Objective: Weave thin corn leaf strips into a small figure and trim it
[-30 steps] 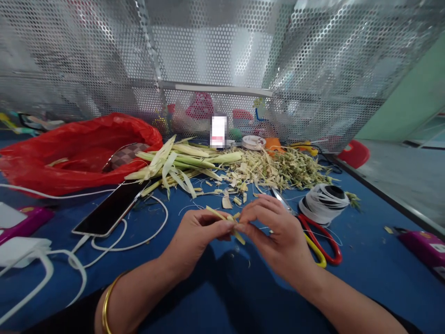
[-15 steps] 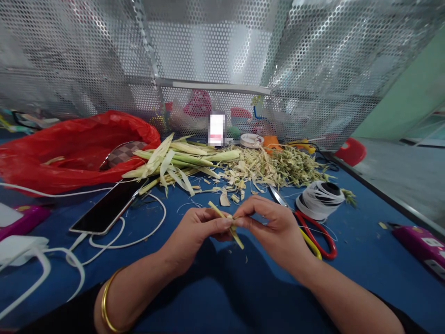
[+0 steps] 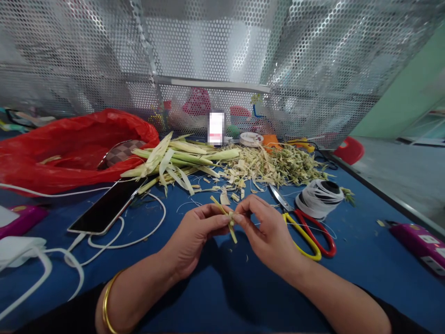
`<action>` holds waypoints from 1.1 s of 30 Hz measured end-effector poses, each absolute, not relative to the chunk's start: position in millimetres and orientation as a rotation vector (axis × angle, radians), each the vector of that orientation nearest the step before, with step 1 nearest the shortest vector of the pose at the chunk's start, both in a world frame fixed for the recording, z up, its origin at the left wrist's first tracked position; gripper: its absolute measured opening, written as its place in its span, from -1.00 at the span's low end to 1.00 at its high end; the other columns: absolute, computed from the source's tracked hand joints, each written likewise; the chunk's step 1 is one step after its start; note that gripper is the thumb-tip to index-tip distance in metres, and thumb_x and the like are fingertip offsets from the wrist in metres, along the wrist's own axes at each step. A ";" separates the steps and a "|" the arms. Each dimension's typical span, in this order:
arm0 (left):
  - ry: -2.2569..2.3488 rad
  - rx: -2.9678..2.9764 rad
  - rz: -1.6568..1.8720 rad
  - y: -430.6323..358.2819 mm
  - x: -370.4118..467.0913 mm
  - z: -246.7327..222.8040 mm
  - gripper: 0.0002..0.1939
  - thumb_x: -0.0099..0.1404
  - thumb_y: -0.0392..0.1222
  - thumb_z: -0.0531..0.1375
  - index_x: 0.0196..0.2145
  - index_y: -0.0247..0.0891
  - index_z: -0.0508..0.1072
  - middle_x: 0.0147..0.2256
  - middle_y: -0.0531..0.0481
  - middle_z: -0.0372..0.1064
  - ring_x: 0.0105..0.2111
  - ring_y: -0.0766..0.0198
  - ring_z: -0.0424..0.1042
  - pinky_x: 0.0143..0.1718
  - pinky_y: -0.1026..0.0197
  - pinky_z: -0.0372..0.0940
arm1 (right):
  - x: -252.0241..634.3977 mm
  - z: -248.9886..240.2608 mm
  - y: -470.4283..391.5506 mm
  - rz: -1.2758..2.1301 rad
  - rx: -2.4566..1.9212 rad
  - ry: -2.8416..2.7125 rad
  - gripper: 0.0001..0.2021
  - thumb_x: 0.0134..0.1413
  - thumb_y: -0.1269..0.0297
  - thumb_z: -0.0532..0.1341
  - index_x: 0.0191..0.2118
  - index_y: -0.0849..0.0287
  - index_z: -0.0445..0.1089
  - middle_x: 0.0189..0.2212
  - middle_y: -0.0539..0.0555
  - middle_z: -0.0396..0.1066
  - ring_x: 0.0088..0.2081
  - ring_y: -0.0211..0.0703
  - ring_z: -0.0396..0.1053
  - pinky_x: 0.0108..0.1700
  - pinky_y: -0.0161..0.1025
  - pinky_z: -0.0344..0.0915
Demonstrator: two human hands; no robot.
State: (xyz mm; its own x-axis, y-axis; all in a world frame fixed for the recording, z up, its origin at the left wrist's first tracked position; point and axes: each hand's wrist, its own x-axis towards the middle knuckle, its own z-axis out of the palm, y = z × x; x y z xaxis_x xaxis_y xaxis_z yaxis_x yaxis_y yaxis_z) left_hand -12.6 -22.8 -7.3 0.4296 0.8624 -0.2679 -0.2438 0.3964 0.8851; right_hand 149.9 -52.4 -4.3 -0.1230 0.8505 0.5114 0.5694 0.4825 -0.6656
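Observation:
A thin pale-green stalk strip (image 3: 233, 233) slants between my hands above the blue table (image 3: 257, 297). My left hand (image 3: 200, 229) pinches it between thumb and fingers. The fingertips of my right hand (image 3: 266, 227) are closed at a small pale knot or piece on the strip's middle. Scissors with one red and one yellow handle (image 3: 302, 248) lie right of my right hand, beside a spool of white thread (image 3: 318, 199). Husks and stalks (image 3: 184, 160) are heaped beyond my hands, next to dry plant scraps (image 3: 274, 164).
A red plastic bag (image 3: 69, 144) lies open at the left. In front of it are a phone (image 3: 106, 208), white cables and a white adapter (image 3: 21, 250). A purple object (image 3: 420, 246) is at the right edge. Behind stands a perforated metal panel (image 3: 215, 51).
My right hand has shifted slightly and its fingers are more bent. The strip has turned a little steeper. More of the yellow scissor handle shows.

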 end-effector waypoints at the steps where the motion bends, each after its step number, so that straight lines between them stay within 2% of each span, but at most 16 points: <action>1: 0.822 0.893 0.827 -22.8 -12.5 -7.4 -0.89 0.08 -0.26 0.34 -0.38 -0.30 0.54 -0.36 0.02 0.43 -0.33 0.36 0.38 -0.22 0.31 0.30 | 149.6 -3.4 -52.6 0.406 -1.206 -1.789 -0.86 0.17 0.40 0.12 -0.43 0.16 0.26 -0.49 -0.01 0.29 -0.42 -0.24 0.25 -0.39 -0.29 0.16; 7: 0.782 0.821 0.720 -20.1 -14.9 -7.3 -0.85 0.13 -0.17 0.31 -0.36 -0.30 0.49 -0.38 0.00 0.41 -0.38 0.31 0.39 -0.26 0.20 0.34 | 151.9 -2.0 -52.3 0.448 -1.135 -1.783 -0.85 0.15 0.41 0.16 -0.44 0.15 0.32 -0.47 -0.01 0.34 -0.37 -0.22 0.30 -0.30 -0.26 0.21; 17: 0.810 1.082 0.978 -24.9 -7.2 -4.0 -0.89 0.13 -0.20 0.31 -0.40 -0.26 0.46 -0.41 0.11 0.35 -0.36 0.39 0.34 -0.23 0.34 0.28 | 147.0 -3.0 -53.7 0.499 -1.187 -1.640 -0.87 0.11 0.37 0.21 -0.46 0.18 0.36 -0.51 -0.02 0.36 -0.44 -0.27 0.31 -0.34 -0.29 0.24; 23: 0.826 1.043 0.902 -24.2 -9.1 -3.5 -0.85 0.11 -0.18 0.33 -0.37 -0.27 0.48 -0.39 0.07 0.41 -0.36 0.36 0.38 -0.22 0.29 0.30 | 149.4 -0.9 -55.0 0.551 -1.264 -1.630 -0.85 0.13 0.38 0.17 -0.47 0.18 0.34 -0.51 -0.03 0.34 -0.43 -0.26 0.30 -0.35 -0.29 0.22; 27: 0.882 1.095 0.843 -22.3 -11.5 -0.3 -0.78 0.04 -0.16 0.37 -0.35 -0.27 0.51 -0.45 0.05 0.44 -0.43 0.33 0.41 -0.35 0.31 0.27 | 151.3 -0.1 -55.3 0.459 -1.196 -1.688 -0.86 0.14 0.41 0.15 -0.44 0.17 0.32 -0.49 -0.02 0.33 -0.42 -0.25 0.29 -0.36 -0.28 0.22; 30: 0.914 1.232 0.902 -24.6 -12.9 3.4 -0.84 0.04 -0.18 0.36 -0.41 -0.26 0.50 -0.49 0.05 0.44 -0.47 0.32 0.40 -0.42 0.31 0.26 | 150.5 0.0 -56.1 0.369 -1.089 -1.737 -0.85 0.16 0.44 0.14 -0.43 0.16 0.32 -0.47 0.01 0.33 -0.39 -0.22 0.29 -0.35 -0.26 0.23; 33: 0.952 1.500 1.043 -30.6 -16.1 7.5 -0.92 0.07 -0.21 0.33 -0.43 -0.21 0.50 -0.44 0.01 0.48 -0.43 0.27 0.44 -0.35 0.27 0.30 | 149.0 0.7 -57.9 0.323 -0.995 -1.721 -0.88 0.16 0.47 0.15 -0.37 0.15 0.36 -0.44 0.02 0.36 -0.36 -0.21 0.32 -0.31 -0.24 0.26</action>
State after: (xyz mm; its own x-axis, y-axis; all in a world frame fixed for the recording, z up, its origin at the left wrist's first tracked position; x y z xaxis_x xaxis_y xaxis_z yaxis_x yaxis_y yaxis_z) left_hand -16.1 -30.6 7.5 0.3094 0.9414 0.1339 0.0475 -0.1560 0.9866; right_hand 149.0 -57.9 0.7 -0.0802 0.7483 0.6585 0.4587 0.6142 -0.6421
